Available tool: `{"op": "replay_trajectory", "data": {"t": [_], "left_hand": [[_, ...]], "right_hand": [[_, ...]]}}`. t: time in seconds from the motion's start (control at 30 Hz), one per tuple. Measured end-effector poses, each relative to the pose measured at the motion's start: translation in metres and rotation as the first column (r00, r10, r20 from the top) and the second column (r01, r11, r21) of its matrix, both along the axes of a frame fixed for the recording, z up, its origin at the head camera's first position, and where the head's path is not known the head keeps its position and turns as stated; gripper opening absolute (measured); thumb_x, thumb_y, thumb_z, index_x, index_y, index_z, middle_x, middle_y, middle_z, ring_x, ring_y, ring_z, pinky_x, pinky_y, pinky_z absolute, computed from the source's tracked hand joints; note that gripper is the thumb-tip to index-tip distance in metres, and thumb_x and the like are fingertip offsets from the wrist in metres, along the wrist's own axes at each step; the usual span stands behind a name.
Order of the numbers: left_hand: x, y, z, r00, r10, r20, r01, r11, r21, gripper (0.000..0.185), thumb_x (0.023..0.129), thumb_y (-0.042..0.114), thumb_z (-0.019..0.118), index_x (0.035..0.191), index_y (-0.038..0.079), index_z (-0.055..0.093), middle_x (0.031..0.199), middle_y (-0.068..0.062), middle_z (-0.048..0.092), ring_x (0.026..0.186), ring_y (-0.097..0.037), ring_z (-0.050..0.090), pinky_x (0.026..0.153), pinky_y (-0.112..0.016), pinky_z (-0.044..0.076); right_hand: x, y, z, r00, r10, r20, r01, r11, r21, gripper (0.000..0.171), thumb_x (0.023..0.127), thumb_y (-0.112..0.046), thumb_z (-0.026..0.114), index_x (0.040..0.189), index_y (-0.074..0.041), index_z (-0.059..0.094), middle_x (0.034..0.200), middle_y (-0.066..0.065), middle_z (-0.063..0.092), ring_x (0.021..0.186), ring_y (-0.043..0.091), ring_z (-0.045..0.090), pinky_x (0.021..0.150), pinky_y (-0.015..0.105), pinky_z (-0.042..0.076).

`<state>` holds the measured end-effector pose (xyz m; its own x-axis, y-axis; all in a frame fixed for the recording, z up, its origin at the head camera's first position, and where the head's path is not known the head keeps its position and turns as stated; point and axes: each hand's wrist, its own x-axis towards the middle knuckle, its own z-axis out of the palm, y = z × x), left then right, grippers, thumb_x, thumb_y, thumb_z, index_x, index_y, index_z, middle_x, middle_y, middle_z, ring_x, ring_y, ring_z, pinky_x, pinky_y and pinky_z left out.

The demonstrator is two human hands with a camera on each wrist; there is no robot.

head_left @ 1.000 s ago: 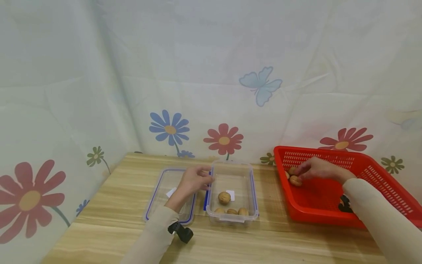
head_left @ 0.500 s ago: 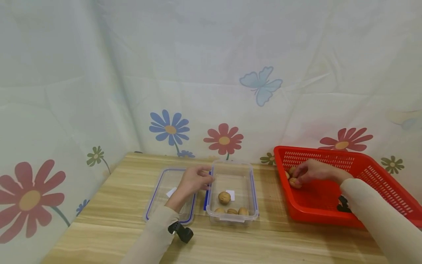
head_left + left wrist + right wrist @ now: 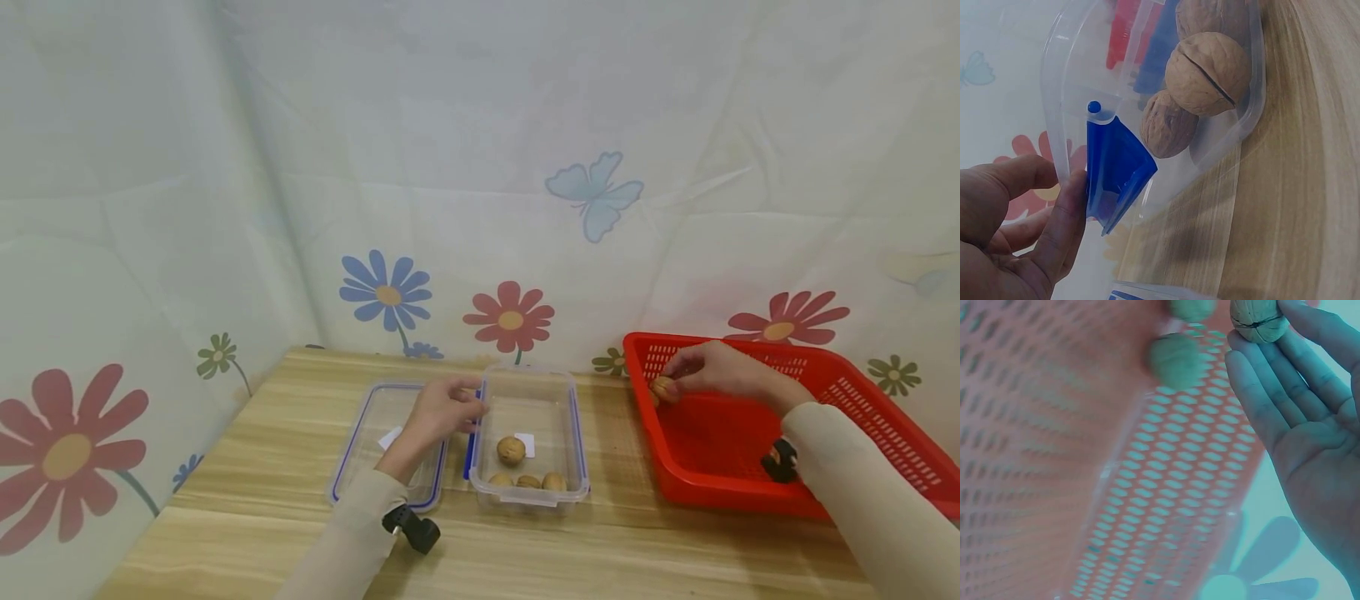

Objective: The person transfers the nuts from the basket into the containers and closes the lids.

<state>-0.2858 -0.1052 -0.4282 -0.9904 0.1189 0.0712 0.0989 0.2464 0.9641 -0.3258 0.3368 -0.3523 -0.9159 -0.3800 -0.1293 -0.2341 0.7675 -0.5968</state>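
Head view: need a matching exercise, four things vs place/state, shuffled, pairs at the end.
Things
1. Left hand
2. Right hand
3. Lid
4. Clear container

Place or state
A. Lies on the table, left of the container
B. Has walnuts inside and is uncovered
C. At the container's side, by a blue latch
D. Pinches a walnut at the red basket

Pairs: 1-C, 2-D, 3-A, 4-B
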Motion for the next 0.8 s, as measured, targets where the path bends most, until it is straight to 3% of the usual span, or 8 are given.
{"op": "replay_trajectory", "data": {"t": [0.37,0.57,0.8], "left_hand": [[0.0,-0.002,0.001,1.0,0.005,0.012,-0.005,1.0,-0.01,0.044,0.094,-0.003,0.075,0.137,-0.006,0.065,0.102,-0.018,0.074,0.082,-0.028,0.076,0.069,-0.035,0.067],[0.0,-0.002,0.001,1.0,0.005,0.019,-0.005,1.0,-0.001,0.044,0.094,-0.003,0.076,0.137,-0.007,0.065,0.102,-0.018,0.074,0.085,-0.033,0.077,0.069,-0.035,0.067],[0.001,0.0,0.001,1.0,0.005,0.012,-0.005,1.0,-0.009,0.044,0.094,-0.003,0.076,0.136,-0.007,0.065,0.101,-0.018,0.075,0.083,-0.03,0.077,0.069,-0.035,0.067]], "right_hand": [[0.018,-0.028,0.048,0.98,-0.035,-0.198,0.032,0.999,-0.018,0.048,0.096,-0.033,0.082,0.134,-0.008,0.07,0.126,0.011,0.073,0.112,0.03,0.068,0.098,0.054,0.061],[0.035,-0.044,0.067,0.967,-0.034,-0.252,0.019,0.998,-0.063,0.051,0.095,-0.04,0.082,0.136,-0.014,0.069,0.128,0.007,0.073,0.111,0.027,0.069,0.098,0.052,0.061],[0.057,-0.066,0.074,0.947,-0.02,-0.321,-0.03,0.989,-0.148,0.044,0.098,-0.033,0.08,0.135,-0.011,0.07,0.124,0.007,0.074,0.109,0.025,0.071,0.092,0.022,0.058]]}}
